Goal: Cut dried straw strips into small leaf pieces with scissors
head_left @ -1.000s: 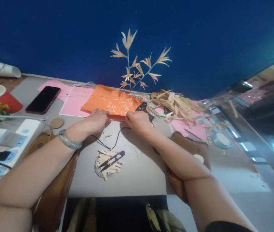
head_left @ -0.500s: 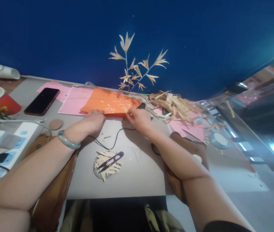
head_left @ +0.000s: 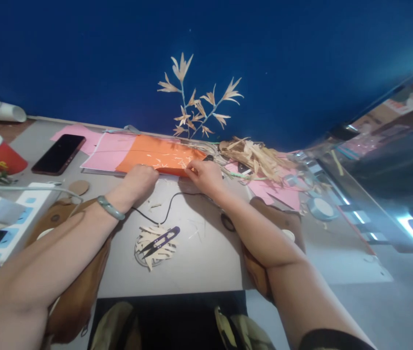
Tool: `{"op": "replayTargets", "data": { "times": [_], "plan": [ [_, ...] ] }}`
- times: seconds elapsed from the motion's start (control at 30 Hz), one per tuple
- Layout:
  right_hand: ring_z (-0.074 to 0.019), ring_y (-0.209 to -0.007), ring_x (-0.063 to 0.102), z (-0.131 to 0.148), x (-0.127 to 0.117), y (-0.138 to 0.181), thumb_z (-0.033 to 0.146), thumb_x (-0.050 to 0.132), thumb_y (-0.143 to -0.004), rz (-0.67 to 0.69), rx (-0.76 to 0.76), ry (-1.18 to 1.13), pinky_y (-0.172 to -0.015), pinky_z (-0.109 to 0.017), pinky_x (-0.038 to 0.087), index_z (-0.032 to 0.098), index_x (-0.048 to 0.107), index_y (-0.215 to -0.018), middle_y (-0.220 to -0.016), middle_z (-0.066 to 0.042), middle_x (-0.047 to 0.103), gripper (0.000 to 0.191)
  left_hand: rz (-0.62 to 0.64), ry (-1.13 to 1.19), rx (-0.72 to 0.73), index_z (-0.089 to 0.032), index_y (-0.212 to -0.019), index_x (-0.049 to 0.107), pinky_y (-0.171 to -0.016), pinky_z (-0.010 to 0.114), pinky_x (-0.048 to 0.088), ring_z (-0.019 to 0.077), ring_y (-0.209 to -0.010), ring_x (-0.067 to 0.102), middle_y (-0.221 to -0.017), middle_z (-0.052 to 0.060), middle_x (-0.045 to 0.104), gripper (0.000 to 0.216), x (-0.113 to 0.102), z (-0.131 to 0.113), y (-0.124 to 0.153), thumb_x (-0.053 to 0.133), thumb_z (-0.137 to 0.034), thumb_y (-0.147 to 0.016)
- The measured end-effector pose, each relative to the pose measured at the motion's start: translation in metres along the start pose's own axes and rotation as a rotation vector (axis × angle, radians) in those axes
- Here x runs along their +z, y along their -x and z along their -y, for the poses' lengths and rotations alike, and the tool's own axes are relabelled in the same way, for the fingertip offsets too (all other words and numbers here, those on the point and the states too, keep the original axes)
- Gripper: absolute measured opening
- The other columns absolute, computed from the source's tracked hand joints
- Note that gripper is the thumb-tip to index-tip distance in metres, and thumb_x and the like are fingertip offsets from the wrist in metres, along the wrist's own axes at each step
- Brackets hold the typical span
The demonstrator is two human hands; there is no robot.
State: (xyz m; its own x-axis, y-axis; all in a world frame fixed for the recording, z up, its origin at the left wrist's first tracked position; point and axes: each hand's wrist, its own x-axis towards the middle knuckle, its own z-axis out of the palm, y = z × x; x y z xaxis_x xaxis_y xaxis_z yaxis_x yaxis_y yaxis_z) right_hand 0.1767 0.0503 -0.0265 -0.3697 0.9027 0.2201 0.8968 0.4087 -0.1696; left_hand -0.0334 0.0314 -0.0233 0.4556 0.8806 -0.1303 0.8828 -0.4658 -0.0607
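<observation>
An orange sheet of paper (head_left: 144, 150) lies at the back of the table with small pale shreds scattered over it. At its near edge, my left hand (head_left: 142, 181) is closed with the fingers curled over the paper; a bracelet circles that wrist. My right hand (head_left: 205, 176) pinches the same edge farther right, thumb and forefinger together. Between my forearms, thread snips (head_left: 160, 242) rest on a small heap of pale strips (head_left: 151, 255) in a round dish. A dark cord (head_left: 168, 209) runs between the hands and the snips.
Behind the paper rises a branch with pale husk flowers (head_left: 195, 104). Dry husks (head_left: 253, 158) pile up on the right, near a tape roll (head_left: 321, 209). Leftward are a phone (head_left: 58, 154), a red paper cup (head_left: 0, 158) and a power strip (head_left: 16, 228).
The whole view has shifted slightly. The orange paper's near edge looks flatter, while both hands keep to that edge. My left wrist has turned a little.
</observation>
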Motion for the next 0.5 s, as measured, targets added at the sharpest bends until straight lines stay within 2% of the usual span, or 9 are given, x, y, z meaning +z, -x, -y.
{"op": "replayTargets", "data": {
  "times": [0.1, 0.23, 0.37, 0.5],
  "plan": [
    [-0.0189, -0.074, 0.059, -0.001, -0.001, 0.002, 0.029, 0.051, -0.088, -0.014, -0.011, -0.026, -0.066, -0.026, 0.032, 0.019, 0.067, -0.089, -0.077, -0.005, 0.070, 0.020, -0.034, 0.024, -0.019, 0.000, -0.095, 0.064, -0.079, 0.041, 0.044, 0.0332, -0.092, 0.063, -0.092, 0.025, 0.065, 0.029, 0.001, -0.001, -0.001, 0.042, -0.006, -0.078],
    [-0.0192, -0.074, 0.056, -0.001, -0.007, 0.004, 0.027, 0.051, -0.087, -0.085, -0.029, -0.071, -0.068, -0.027, 0.033, 0.017, 0.063, -0.097, -0.080, -0.006, 0.068, 0.019, -0.106, 0.085, -0.123, -0.004, -0.101, 0.060, -0.079, 0.039, 0.043, 0.0307, -0.090, 0.062, -0.094, 0.023, 0.065, 0.029, -0.001, 0.002, 0.001, 0.039, -0.012, -0.084],
    [-0.0210, -0.079, 0.054, -0.002, -0.011, 0.003, 0.024, 0.049, -0.085, -0.151, -0.049, -0.095, -0.072, -0.029, 0.033, 0.015, 0.059, -0.096, -0.087, -0.009, 0.065, 0.016, -0.223, 0.208, -0.222, -0.009, -0.104, 0.060, -0.079, 0.038, 0.044, 0.0295, -0.090, 0.061, -0.098, 0.021, 0.066, 0.030, 0.000, 0.013, -0.001, 0.039, -0.018, -0.084],
    [-0.0233, -0.085, 0.053, -0.005, -0.015, 0.001, 0.021, 0.048, -0.083, -0.178, -0.045, -0.116, -0.077, -0.031, 0.033, 0.014, 0.057, -0.098, -0.094, -0.011, 0.064, 0.018, -0.227, 0.338, -0.298, -0.013, -0.102, 0.062, -0.076, 0.036, 0.046, 0.0288, -0.088, 0.063, -0.095, 0.016, 0.068, 0.028, 0.004, 0.028, -0.008, 0.046, -0.020, -0.080]
  ]
}}
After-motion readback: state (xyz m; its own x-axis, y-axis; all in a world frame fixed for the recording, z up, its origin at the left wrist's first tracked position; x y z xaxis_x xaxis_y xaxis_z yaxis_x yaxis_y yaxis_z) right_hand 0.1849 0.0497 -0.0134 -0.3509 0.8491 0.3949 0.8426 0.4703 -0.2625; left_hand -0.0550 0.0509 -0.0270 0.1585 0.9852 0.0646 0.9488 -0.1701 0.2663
